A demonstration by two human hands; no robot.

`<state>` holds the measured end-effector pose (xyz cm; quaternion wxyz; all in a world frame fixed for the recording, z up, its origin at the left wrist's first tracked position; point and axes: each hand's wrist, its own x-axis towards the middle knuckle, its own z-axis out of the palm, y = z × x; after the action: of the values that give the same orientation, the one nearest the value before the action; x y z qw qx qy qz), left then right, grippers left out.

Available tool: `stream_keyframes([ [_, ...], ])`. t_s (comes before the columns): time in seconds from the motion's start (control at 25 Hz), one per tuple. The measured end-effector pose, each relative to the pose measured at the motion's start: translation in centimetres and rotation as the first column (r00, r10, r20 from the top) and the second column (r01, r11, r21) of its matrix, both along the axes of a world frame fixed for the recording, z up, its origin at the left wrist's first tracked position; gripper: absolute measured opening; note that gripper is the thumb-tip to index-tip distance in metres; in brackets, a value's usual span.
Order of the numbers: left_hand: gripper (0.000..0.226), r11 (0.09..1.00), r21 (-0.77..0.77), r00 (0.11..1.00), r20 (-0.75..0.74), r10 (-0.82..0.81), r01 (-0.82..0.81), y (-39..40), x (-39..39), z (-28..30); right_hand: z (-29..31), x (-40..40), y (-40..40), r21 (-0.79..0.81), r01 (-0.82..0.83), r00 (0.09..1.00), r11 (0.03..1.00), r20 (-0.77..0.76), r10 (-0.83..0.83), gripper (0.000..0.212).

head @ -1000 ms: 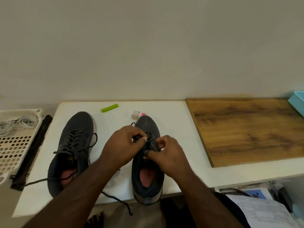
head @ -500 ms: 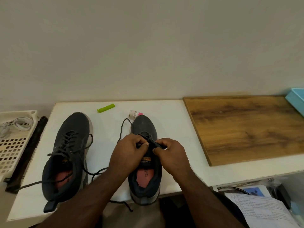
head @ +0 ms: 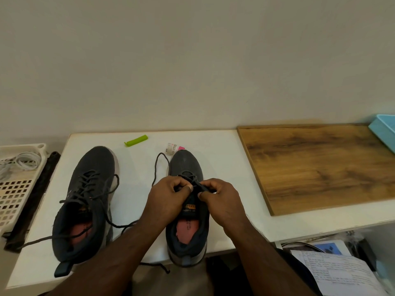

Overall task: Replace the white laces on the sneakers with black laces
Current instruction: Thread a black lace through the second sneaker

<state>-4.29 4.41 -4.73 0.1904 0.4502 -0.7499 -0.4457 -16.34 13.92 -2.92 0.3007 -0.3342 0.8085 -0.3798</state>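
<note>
I have both hands over the right sneaker (head: 188,212) at lower centre of the frame, on the white table (head: 218,150). My left hand (head: 166,199) has its fingers curled in at the eyelets, thumb pressed to the black lace (head: 198,184). My right hand (head: 222,199) pinches that same lace between thumb and forefinger, just above the tongue. A loose loop of the lace arcs up past the toe toward the left, and another end trails off the table's near edge.

The left sneaker (head: 85,201) lies at lower left of the frame, already threaded with a black lace, its ends loose over the table. Beyond the shoes, near the wall, I see a green clip (head: 136,140) and a small bottle with a pink cap (head: 174,148), the bottle just beside the right sneaker's toe. White laces (head: 24,162) sit coiled in the perforated tray (head: 12,195) at far left. A wooden board (head: 320,165) fills the right of the frame.
</note>
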Motion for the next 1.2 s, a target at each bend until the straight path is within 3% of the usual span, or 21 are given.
stream_keyframes([
  [0.44,0.013,0.995,0.072,0.993,-0.087,0.077,-0.07,0.04,-0.09,-0.2,-0.07,0.0,-0.01,-0.004,0.001,1.0,1.0,0.004,-0.001,0.02],
  [0.8,0.013,0.996,-0.091,1.0,0.028,-0.01,0.013,0.01,-0.09,-0.07,-0.31,0.04,-0.05,-0.016,0.009,1.0,1.0,-0.001,-0.009,0.021],
  [1.2,0.013,0.994,-0.113,0.999,0.047,-0.011,0.016,0.21,-0.12,-0.6,-0.38,0.22,-0.01,-0.034,-0.027,1.0,0.999,-0.012,0.027,0.017],
])
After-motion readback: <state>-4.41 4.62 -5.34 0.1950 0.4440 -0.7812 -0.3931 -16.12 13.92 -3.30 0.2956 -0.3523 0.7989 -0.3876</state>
